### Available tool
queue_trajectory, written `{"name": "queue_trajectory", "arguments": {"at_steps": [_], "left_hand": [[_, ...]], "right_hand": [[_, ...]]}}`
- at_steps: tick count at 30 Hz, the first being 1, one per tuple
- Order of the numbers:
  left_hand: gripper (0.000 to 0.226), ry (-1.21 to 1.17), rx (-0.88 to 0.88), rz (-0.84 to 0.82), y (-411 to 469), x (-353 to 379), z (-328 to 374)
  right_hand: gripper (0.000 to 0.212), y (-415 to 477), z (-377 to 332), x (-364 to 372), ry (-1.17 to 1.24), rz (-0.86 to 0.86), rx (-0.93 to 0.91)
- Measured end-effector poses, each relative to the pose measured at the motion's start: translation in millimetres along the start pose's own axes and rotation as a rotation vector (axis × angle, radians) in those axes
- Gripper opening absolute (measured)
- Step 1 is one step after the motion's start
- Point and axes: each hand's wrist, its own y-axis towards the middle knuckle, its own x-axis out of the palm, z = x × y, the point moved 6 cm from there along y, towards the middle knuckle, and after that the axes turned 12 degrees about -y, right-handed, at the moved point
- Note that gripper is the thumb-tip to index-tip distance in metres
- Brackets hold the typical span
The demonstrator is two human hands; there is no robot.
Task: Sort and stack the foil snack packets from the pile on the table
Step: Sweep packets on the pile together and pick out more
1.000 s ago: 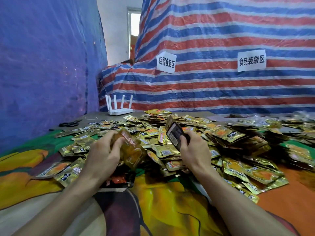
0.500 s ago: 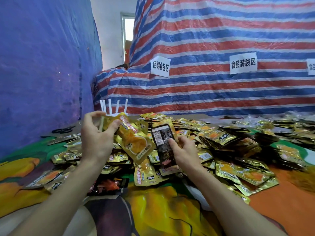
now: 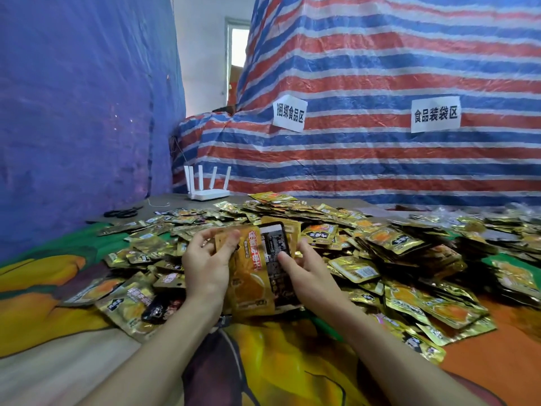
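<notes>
A wide pile of gold foil snack packets [image 3: 389,247] covers the table from the middle to the right edge. My left hand [image 3: 207,265] grips the top left of an upright orange-and-gold packet [image 3: 250,285]. Right beside it my right hand [image 3: 307,273] holds a packet turned with its dark printed back [image 3: 273,253] toward me, thumb pressed on its face. The two held packets overlap in front of the pile, and their lower edges are near the loose packets below.
A printed cloth [image 3: 278,356] covers the table's near part. Loose packets [image 3: 128,300] lie at the left. A white router [image 3: 206,189] and black scissors [image 3: 121,213] sit at the far left. Blue and striped tarps [image 3: 380,83] wall the back and left.
Both hands have come together at the middle: the left hand's packet came down and right, and the right hand's dark-backed packet now overlaps it. The view dropped a little.
</notes>
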Motion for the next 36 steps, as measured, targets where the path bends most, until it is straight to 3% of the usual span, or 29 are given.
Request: {"name": "queue_trajectory", "arguments": {"at_steps": [2,7,11,13,16,19,22,25,29,36], "left_hand": [[0.017,0.058,0.089,0.000,-3.2,3.2,6.0],[0.004,0.288,0.288,-0.107,-18.9,18.5,16.3],[0.013,0.273,0.167,-0.351,-34.8,36.9,6.6],[0.026,0.187,0.007,-0.486,-44.6,43.3,-3.9],[0.070,0.149,-0.090,-0.580,-48.0,41.7,-11.3],[0.089,0.134,-0.040,-0.554,-43.9,37.5,-6.4],[0.101,0.107,-0.115,-0.466,-39.1,33.0,-11.7],[0.083,0.123,-0.243,-0.448,-39.0,29.4,-18.0],[0.028,0.195,-0.296,-0.706,-51.6,41.0,-25.3],[0.015,0.222,-0.266,-0.650,-59.7,44.7,-25.4]], "right_hand": [[0.020,-2.8,-3.1,10.8,0.029,-0.014,-0.006],[0.039,-7.2,-5.4,32.5,0.210,0.028,0.055],[0.038,-7.3,-1.2,29.0,0.331,0.176,0.033],[0.049,-7.8,-0.3,30.5,0.435,0.179,0.011],[0.061,-11.1,-3.3,32.1,0.421,0.143,-0.072],[0.065,-11.9,-6.1,30.9,0.351,0.156,-0.085],[0.077,-10.3,-11.3,24.1,0.179,0.231,-0.091],[0.068,-10.4,-15.7,11.5,0.126,0.322,-0.098],[0.062,-7.3,-14.3,9.7,0.215,0.245,-0.035],[0.031,-7.1,-25.1,-5.5,0.178,0.200,-0.019]]}}
